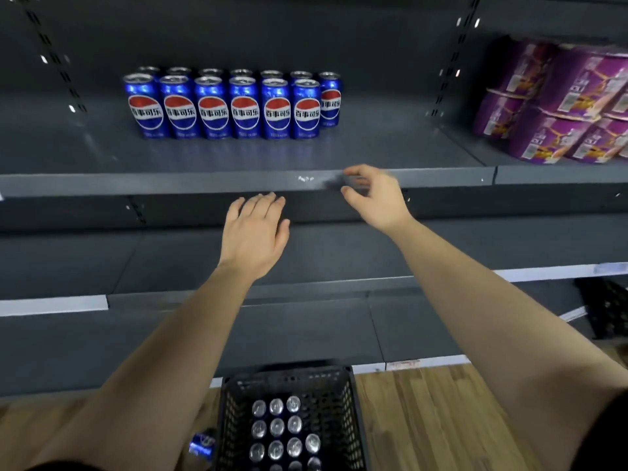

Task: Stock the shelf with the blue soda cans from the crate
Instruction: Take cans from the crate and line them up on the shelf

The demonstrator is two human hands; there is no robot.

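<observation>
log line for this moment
left hand open, empty | right hand open, empty | shelf cans in two rows | crate holds spare cans

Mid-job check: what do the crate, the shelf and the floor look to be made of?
Crate: black, likely moulded plastic, matte, with perforated grid walls. Shelf: dark grey, probably painted metal, given its thin folded edge and slotted uprights. Floor: wood-grain planks; real wood or laminate, cannot tell.

百事可乐 printed across the red-and-blue Pepsi globe, on the blue soda cans (244, 110) on the shelf (390, 147)
</observation>
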